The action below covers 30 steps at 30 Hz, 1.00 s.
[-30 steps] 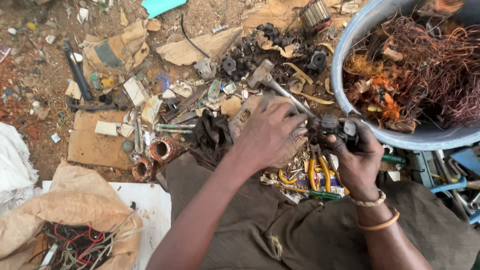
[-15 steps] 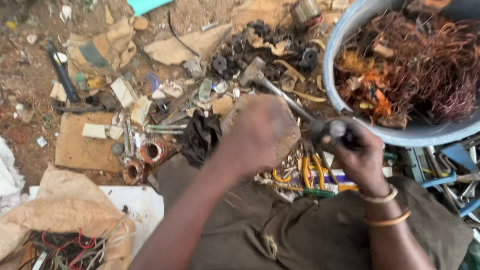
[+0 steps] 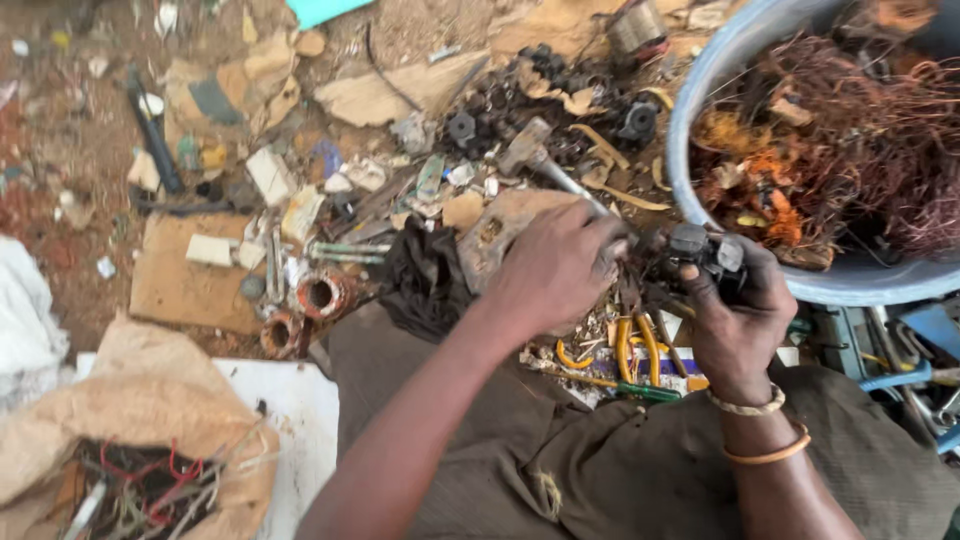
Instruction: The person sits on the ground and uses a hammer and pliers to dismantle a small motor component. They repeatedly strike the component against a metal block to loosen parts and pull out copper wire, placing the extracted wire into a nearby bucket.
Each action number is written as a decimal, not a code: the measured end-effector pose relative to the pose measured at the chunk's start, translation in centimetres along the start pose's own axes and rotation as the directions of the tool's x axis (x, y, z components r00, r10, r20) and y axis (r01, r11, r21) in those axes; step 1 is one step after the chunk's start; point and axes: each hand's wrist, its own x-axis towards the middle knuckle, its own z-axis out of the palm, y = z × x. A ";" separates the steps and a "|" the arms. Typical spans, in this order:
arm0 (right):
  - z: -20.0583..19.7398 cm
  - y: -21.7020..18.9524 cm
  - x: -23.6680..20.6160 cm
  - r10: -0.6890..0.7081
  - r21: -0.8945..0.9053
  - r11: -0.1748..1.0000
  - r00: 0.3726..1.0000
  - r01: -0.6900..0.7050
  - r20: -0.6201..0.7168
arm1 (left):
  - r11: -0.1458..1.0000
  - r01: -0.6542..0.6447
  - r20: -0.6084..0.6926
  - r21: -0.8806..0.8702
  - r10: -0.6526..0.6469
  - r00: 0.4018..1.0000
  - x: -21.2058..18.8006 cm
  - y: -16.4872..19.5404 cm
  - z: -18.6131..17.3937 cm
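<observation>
Black motor part (image 3: 700,250) gripped: right hand (image 3: 740,320), left hand (image 3: 550,265).

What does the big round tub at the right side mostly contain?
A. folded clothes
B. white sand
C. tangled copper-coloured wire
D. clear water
C: the tub is filled with a tangle of reddish-brown and orange wire, seen just beyond the right hand, which holds a small dark part.
</observation>
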 end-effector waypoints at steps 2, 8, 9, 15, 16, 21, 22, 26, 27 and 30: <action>-0.3 0.0 -0.1 -0.061 -0.092 0.994 0.993 0.052 -0.096 | 0.986 -0.162 -0.081 -0.031 0.159 0.984 0.1 0.8 -0.7; -0.5 -1.5 0.5 0.104 0.406 0.899 0.982 -0.161 0.160 | 0.988 -0.153 -0.122 -0.020 0.149 0.981 0.4 0.5 -3.1; -0.5 -2.0 0.8 0.020 0.280 0.959 0.993 -0.052 0.116 | 0.996 -0.082 -0.040 -0.035 0.081 0.996 0.4 0.6 -3.5; -0.5 -3.5 1.5 0.125 -0.024 0.992 0.923 -0.125 0.364 | 0.985 -0.143 -0.205 0.101 0.161 0.965 -0.5 -0.1 -8.2; -0.3 -3.3 1.4 0.126 0.209 0.960 0.955 -0.185 0.268 | 0.978 -0.133 -0.224 0.160 0.167 0.960 -0.6 -0.8 -8.9; 0.8 -1.6 0.7 0.115 0.122 0.986 0.993 -0.117 0.017 | 0.864 -0.120 -0.340 0.489 0.316 0.886 -0.8 -2.9 -7.6; 0.8 -1.3 0.7 0.097 0.080 0.992 0.994 -0.100 0.040 | 0.837 -0.184 -0.337 0.515 0.395 0.855 -0.7 -2.7 -6.5; 0.4 -1.1 0.3 0.150 0.084 0.984 0.987 -0.155 0.058 | 0.873 -0.327 -0.241 0.362 0.426 0.872 0.1 0.0 -3.0; 0.3 -1.2 0.3 0.133 0.104 0.985 0.990 -0.137 0.043 | 0.913 -0.316 -0.195 0.259 0.370 0.909 0.1 0.7 -2.7; 0.2 -1.5 0.6 -0.029 -0.027 0.999 0.999 0.029 -0.027 | 0.992 -0.124 -0.097 -0.029 0.120 0.988 0.2 2.0 -2.8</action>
